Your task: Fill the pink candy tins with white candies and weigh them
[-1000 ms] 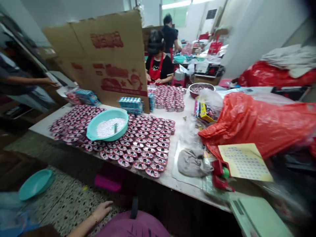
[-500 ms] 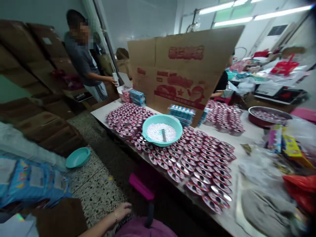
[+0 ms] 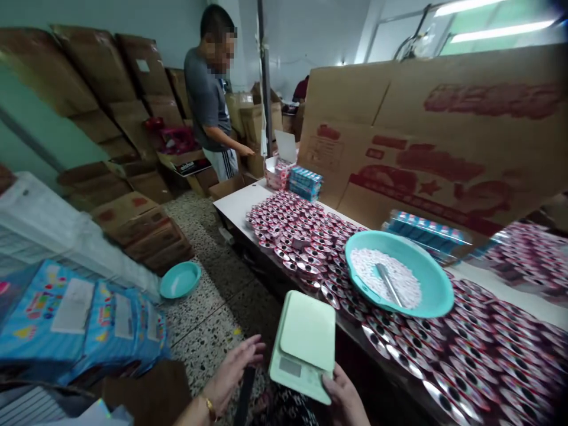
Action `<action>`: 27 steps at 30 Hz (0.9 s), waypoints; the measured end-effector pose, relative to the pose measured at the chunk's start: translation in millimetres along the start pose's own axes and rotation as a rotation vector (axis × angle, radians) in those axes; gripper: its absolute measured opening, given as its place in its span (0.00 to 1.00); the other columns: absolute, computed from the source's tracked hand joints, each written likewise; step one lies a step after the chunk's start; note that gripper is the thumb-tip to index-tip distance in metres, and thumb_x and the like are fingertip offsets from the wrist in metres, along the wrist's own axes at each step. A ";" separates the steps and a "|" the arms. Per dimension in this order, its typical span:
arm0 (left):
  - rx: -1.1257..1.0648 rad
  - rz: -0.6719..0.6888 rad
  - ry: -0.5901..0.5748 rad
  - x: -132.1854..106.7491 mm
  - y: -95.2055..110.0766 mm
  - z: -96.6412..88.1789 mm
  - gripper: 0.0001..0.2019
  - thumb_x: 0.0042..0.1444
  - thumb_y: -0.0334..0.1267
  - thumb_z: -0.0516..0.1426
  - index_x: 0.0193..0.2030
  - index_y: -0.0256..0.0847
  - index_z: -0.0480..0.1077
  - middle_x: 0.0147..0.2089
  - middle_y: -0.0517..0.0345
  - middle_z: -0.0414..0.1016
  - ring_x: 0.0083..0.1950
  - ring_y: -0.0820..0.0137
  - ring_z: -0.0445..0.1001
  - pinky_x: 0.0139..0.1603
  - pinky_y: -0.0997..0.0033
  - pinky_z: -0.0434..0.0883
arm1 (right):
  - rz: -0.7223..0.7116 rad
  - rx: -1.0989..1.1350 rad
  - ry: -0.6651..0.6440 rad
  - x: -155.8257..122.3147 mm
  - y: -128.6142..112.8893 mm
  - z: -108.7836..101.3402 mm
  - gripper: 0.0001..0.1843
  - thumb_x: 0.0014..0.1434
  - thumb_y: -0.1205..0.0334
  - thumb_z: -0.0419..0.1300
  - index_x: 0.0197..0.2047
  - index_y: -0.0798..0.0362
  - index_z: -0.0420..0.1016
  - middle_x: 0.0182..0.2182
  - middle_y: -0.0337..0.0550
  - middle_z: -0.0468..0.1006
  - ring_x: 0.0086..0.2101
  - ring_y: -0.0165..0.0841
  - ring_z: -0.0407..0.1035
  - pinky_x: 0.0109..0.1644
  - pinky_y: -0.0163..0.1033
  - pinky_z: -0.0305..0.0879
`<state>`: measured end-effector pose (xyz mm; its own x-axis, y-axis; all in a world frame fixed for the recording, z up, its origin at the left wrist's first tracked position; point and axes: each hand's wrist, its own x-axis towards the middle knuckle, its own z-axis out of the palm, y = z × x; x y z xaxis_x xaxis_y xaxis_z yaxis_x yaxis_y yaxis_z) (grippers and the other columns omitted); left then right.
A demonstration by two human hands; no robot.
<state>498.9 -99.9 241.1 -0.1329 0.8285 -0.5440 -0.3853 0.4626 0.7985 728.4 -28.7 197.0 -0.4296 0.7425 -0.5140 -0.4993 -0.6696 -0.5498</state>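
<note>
A pale green digital kitchen scale (image 3: 307, 334) with a small display is tilted in front of me, off the table's near edge. My right hand (image 3: 344, 395) grips its lower right corner, thumb on top. To the left of the scale, apart from it, my left hand (image 3: 237, 367) is open with its fingers stretched out. Beyond the scale on the table, a turquoise basin (image 3: 444, 296) holds small white pieces and a metal scoop (image 3: 388, 285). Rows of small shiny red-and-silver packs (image 3: 310, 251) stand around the basin.
A large cardboard sheet (image 3: 355, 142) stands upright behind the packs. Blue shrink-wrapped boxes (image 3: 426, 234) lie against it. Another turquoise basin (image 3: 180, 280) sits on the speckled floor. Blue packages (image 3: 62, 313) are stacked at left. A person (image 3: 213, 100) stands beyond the table's far end.
The scale has come into view in my right hand. My left hand has moved up and right with its fingers spread. The view has turned left; the other person's arm has shifted.
</note>
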 end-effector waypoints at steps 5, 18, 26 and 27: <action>0.113 0.111 -0.042 16.3 40.8 -54.2 0.36 0.43 0.51 0.61 0.58 0.39 0.59 0.56 0.45 0.66 0.58 0.59 0.62 0.59 0.61 0.58 | 0.058 -0.071 -0.214 48.9 0.7 74.1 0.27 0.40 0.60 0.67 0.46 0.55 0.71 0.42 0.51 0.74 0.41 0.43 0.70 0.47 0.47 0.63; -0.065 0.149 0.183 198.5 213.9 -164.6 0.33 0.39 0.44 0.63 0.55 0.41 0.63 0.51 0.49 0.71 0.51 0.57 0.69 0.48 0.62 0.68 | -0.241 -0.618 -0.433 273.9 -61.2 241.7 0.35 0.47 0.51 0.62 0.57 0.48 0.61 0.54 0.47 0.65 0.49 0.40 0.63 0.53 0.46 0.59; -0.143 0.134 0.292 356.6 312.7 -258.7 0.28 0.40 0.27 0.62 0.51 0.33 0.64 0.40 0.50 0.76 0.35 0.69 0.73 0.36 0.72 0.70 | -0.846 -1.254 -0.569 263.5 -207.0 335.0 0.15 0.57 0.66 0.53 0.48 0.45 0.70 0.41 0.43 0.73 0.41 0.32 0.67 0.45 0.35 0.65; -0.125 0.118 0.285 377.5 321.2 -269.2 0.27 0.41 0.26 0.61 0.52 0.33 0.64 0.40 0.50 0.76 0.34 0.70 0.73 0.35 0.72 0.70 | -0.885 -1.281 -0.504 254.8 -218.1 338.3 0.15 0.55 0.65 0.55 0.46 0.45 0.71 0.41 0.43 0.73 0.41 0.33 0.67 0.45 0.34 0.65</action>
<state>79.1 276.4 222.8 -0.4266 0.7445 -0.5135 -0.4583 0.3115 0.8324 473.3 313.4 408.7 -0.6815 0.6412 0.3528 0.0942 0.5549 -0.8265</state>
